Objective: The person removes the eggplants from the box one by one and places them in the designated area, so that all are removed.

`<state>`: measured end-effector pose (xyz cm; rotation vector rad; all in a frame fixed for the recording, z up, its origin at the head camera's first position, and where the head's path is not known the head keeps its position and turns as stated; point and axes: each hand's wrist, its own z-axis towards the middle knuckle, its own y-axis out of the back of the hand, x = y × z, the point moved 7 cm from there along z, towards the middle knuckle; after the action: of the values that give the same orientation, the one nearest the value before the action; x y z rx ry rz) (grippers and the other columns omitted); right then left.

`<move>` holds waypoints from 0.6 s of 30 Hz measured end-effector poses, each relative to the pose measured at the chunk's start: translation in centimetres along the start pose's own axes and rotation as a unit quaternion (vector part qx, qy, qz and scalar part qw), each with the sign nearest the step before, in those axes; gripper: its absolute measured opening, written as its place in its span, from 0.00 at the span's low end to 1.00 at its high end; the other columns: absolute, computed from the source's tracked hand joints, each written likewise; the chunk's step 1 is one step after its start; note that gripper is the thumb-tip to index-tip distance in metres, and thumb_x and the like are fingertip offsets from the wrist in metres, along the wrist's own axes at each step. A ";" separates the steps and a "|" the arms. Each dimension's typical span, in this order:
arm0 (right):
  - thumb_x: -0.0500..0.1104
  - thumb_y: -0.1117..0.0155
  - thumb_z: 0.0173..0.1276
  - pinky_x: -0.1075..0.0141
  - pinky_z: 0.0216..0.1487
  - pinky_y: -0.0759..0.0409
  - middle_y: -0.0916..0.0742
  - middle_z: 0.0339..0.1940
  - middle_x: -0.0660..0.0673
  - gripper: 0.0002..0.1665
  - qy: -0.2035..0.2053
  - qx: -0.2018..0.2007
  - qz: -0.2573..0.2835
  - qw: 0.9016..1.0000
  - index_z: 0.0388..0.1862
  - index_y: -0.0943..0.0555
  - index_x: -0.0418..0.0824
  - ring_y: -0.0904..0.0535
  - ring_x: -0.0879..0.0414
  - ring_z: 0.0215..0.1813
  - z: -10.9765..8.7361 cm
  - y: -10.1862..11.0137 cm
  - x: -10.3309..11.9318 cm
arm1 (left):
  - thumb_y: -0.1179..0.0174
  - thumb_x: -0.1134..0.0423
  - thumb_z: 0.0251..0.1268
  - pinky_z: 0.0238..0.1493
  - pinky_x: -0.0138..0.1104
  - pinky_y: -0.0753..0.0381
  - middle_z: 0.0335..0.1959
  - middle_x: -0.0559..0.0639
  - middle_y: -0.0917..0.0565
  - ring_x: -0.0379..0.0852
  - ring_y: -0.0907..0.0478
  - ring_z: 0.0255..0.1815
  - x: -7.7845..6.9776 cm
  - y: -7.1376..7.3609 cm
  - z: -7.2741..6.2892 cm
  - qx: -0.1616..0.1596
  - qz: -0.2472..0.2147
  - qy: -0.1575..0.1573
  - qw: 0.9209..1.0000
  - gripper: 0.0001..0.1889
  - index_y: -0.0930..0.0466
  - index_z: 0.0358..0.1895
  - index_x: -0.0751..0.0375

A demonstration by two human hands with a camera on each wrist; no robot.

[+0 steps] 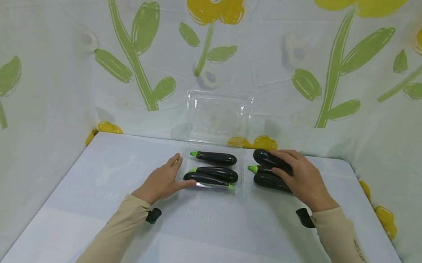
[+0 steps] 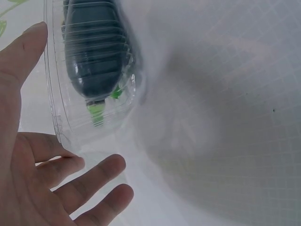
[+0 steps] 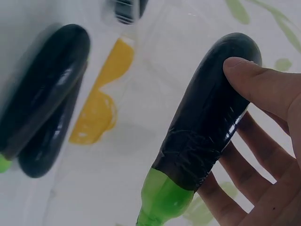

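A clear plastic clamshell box (image 1: 242, 179) lies with its lid (image 1: 219, 117) raised at the back, and three dark eggplants (image 1: 216, 157) with green stems lie in its base. My left hand (image 1: 164, 181) rests at the box's left side, thumb along the near edge; in the left wrist view its fingers spread loosely by the box corner (image 2: 66, 136). To the right, my right hand (image 1: 306, 180) grips an eggplant (image 3: 207, 113) between thumb and fingers, its green stem end pointing away from the thumb. Beneath it two more eggplants (image 1: 271, 181) lie side by side on the table.
The white table (image 1: 177, 244) stands against a hanging cloth (image 1: 256, 47) printed with yellow flowers and green leaves. More cloth closes in the left and right sides. The raised lid stands near the table's back edge.
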<state>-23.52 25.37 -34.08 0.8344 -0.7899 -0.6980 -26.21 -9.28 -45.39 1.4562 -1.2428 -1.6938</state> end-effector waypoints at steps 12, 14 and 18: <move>0.39 0.25 0.65 0.41 0.58 0.22 0.17 0.62 0.41 0.30 -0.029 0.041 -0.008 0.999 0.67 0.20 0.46 0.22 0.42 0.62 -2.1 -2.0 -2.1 | 0.43 0.27 0.62 0.72 0.54 0.35 0.82 0.63 0.49 0.63 0.40 0.77 -0.1 0.1 0.0 -0.001 0.002 -0.009 1.000 0.58 0.50 0.80 0.70; 0.40 0.25 0.65 0.41 0.58 0.22 0.17 0.61 0.42 0.30 -0.033 0.045 -0.007 0.998 0.67 0.20 0.47 0.22 0.42 0.62 -2.4 -2.4 -2.4 | 0.43 0.26 0.62 0.72 0.54 0.34 0.82 0.63 0.49 0.63 0.40 0.77 0.0 0.1 0.0 0.000 0.005 -0.010 1.000 0.58 0.50 0.80 0.70; 0.40 0.25 0.65 0.41 0.57 0.22 0.17 0.60 0.42 0.30 -0.038 0.051 -0.003 0.998 0.66 0.20 0.46 0.21 0.42 0.61 -2.9 -2.9 -2.8 | 0.43 0.27 0.63 0.72 0.53 0.35 0.82 0.63 0.50 0.63 0.40 0.77 0.0 0.1 -0.1 0.002 0.004 -0.008 1.000 0.58 0.51 0.80 0.70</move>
<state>-23.25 27.26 -38.73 0.9077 -0.8978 -0.7014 -26.17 -9.33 -45.29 1.4410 -1.2606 -1.7006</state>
